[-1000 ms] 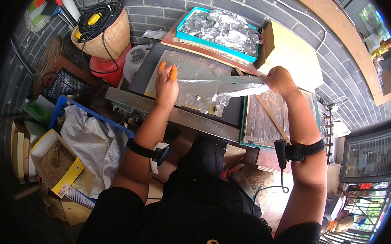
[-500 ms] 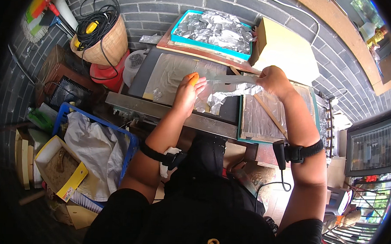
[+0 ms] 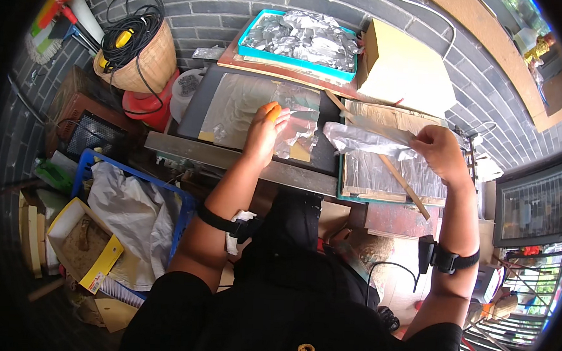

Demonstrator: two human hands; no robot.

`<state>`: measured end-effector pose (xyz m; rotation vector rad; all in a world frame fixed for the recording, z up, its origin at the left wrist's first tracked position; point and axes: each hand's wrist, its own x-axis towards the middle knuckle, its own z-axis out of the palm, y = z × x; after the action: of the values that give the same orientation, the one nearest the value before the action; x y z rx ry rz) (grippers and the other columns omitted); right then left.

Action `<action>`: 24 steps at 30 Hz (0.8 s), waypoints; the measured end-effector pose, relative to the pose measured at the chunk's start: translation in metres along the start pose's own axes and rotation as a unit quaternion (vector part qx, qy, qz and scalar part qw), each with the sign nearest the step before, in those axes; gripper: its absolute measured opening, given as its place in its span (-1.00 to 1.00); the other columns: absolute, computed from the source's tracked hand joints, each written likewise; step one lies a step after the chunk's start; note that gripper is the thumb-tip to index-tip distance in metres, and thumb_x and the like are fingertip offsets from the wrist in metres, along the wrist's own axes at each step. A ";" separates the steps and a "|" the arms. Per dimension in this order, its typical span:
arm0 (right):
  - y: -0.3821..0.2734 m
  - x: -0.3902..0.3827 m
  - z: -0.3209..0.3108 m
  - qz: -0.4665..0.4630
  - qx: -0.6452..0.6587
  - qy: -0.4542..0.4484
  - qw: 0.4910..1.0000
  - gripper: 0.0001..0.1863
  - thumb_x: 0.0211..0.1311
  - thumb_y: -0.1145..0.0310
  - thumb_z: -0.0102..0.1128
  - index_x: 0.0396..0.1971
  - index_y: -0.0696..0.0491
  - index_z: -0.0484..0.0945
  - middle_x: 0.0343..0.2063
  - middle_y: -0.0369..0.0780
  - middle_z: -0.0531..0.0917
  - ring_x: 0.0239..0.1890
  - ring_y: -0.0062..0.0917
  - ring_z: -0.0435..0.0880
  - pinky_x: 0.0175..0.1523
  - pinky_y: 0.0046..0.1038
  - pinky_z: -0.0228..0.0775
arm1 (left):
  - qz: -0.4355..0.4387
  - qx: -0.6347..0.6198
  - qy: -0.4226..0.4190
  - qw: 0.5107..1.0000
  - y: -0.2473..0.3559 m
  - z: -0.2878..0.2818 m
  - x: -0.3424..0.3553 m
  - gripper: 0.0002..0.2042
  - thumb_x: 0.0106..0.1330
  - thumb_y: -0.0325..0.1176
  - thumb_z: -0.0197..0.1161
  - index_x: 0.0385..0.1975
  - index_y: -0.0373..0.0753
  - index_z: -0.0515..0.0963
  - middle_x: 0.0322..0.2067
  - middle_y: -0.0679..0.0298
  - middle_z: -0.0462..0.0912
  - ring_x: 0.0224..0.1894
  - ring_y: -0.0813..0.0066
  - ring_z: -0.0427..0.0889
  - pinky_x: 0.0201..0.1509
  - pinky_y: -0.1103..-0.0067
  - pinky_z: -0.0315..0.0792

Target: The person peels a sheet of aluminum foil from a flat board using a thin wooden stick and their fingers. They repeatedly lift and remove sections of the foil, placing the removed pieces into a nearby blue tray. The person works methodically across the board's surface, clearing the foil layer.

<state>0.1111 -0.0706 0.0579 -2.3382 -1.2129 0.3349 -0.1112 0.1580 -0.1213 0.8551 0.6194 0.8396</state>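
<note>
My right hand (image 3: pixel 440 151) is closed in a pinch on one end of a thin, crumpled strip of silver foil (image 3: pixel 364 140). The strip stretches leftward above a stack of wrinkled foil sheets and paper (image 3: pixel 382 181). My left hand (image 3: pixel 265 133), with orange on its fingertips, is raised with fingers extended over the near part of a dark board (image 3: pixel 326 155). Beneath and beside it lies a thin, shiny, wrinkled sheet (image 3: pixel 234 103) with small tan patches. Whether the left fingers touch that sheet cannot be made out.
A flat wooden stick (image 3: pixel 407 188) lies across the stack. Behind stand a turquoise tray (image 3: pixel 287 63) heaped with foil scraps and a yellowish box (image 3: pixel 404 67). On the left are a cable-filled basket (image 3: pixel 163 58), a red bucket (image 3: pixel 146 105) and a blue crate (image 3: pixel 187 202).
My right hand has moved right and toward me, drawing the foil strip off the dark board and over the stack. My left hand has barely shifted. The stick's near end has swung right.
</note>
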 end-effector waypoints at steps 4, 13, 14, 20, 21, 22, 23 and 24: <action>0.014 -0.018 -0.022 0.037 0.033 0.019 0.999 -0.82 0.04 0.41 0.28 -0.51 0.25 0.59 -0.65 -0.26 0.57 -0.58 -0.65 0.44 -0.43 -0.53 0.29 | 0.001 0.005 0.001 1.000 -0.001 -0.001 0.002 -0.60 0.43 -0.28 0.00 0.15 -0.41 0.27 -0.01 -0.04 0.52 0.04 0.26 0.53 0.20 0.43 0.38; 0.044 -0.027 -0.048 0.109 0.097 0.102 0.984 -0.85 0.10 0.41 0.26 -0.52 0.19 0.57 -0.67 -0.38 0.49 -0.62 -0.78 0.31 -0.52 -0.62 0.10 | 0.047 0.040 -0.027 0.998 0.015 0.008 -0.009 -0.61 0.44 -0.33 -0.01 0.16 -0.45 0.27 -0.03 -0.04 0.54 0.01 0.27 0.56 0.13 0.45 0.44; 0.047 -0.029 -0.049 0.114 0.105 0.104 0.982 -0.85 0.10 0.41 0.26 -0.52 0.19 0.57 -0.67 -0.38 0.49 -0.62 -0.78 0.31 -0.52 -0.62 0.11 | 0.045 0.052 -0.035 0.997 0.017 0.010 -0.012 -0.62 0.43 -0.34 0.00 0.15 -0.43 0.28 -0.05 -0.02 0.55 -0.01 0.29 0.58 0.10 0.46 0.45; 0.044 -0.034 -0.045 0.107 0.113 0.103 0.982 -0.85 0.10 0.41 0.27 -0.53 0.19 0.57 -0.66 -0.38 0.49 -0.61 -0.77 0.31 -0.52 -0.62 0.11 | -0.008 0.239 -0.203 0.950 0.010 0.012 -0.017 -0.70 0.40 -0.41 0.09 0.08 -0.33 0.38 -0.13 0.11 0.60 -0.10 0.39 0.61 -0.01 0.52 0.47; 0.044 -0.034 -0.044 0.097 0.112 0.098 0.984 -0.85 0.09 0.41 0.27 -0.53 0.19 0.57 -0.67 -0.38 0.49 -0.61 -0.77 0.31 -0.51 -0.62 0.11 | -0.008 0.283 -0.229 0.931 0.000 0.009 -0.013 -0.70 0.39 -0.43 0.10 0.08 -0.33 0.39 -0.15 0.13 0.61 -0.12 0.43 0.61 -0.03 0.54 0.47; 0.043 -0.035 -0.043 0.090 0.100 0.101 0.986 -0.86 0.11 0.42 0.26 -0.54 0.17 0.56 -0.68 -0.40 0.47 -0.63 -0.79 0.29 -0.53 -0.63 0.08 | 0.012 0.309 -0.216 0.926 -0.008 0.009 -0.008 -0.70 0.37 -0.49 0.11 0.08 -0.33 0.38 -0.19 0.16 0.60 -0.15 0.47 0.59 -0.06 0.56 0.47; 0.042 -0.035 -0.042 0.083 0.088 0.104 0.987 -0.87 0.12 0.43 0.25 -0.54 0.15 0.54 -0.69 -0.42 0.44 -0.64 -0.80 0.27 -0.55 -0.64 0.05 | 0.019 0.313 -0.197 0.929 -0.013 0.010 0.001 -0.70 0.33 -0.43 0.15 0.04 -0.31 0.42 -0.19 0.16 0.61 -0.17 0.45 0.60 -0.08 0.56 0.47; 0.042 -0.035 -0.040 0.077 0.076 0.104 0.989 -0.87 0.14 0.43 0.24 -0.54 0.13 0.52 -0.70 -0.44 0.42 -0.66 -0.82 0.24 -0.56 -0.66 0.02 | 0.023 0.316 -0.176 0.932 -0.017 0.010 0.013 -0.69 0.29 -0.38 0.19 0.01 -0.29 0.46 -0.20 0.17 0.62 -0.20 0.43 0.61 -0.11 0.55 0.47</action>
<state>0.1370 -0.1318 0.0701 -2.2740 -0.8796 0.2192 -0.0901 0.1580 -0.1322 1.5729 0.5550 0.5018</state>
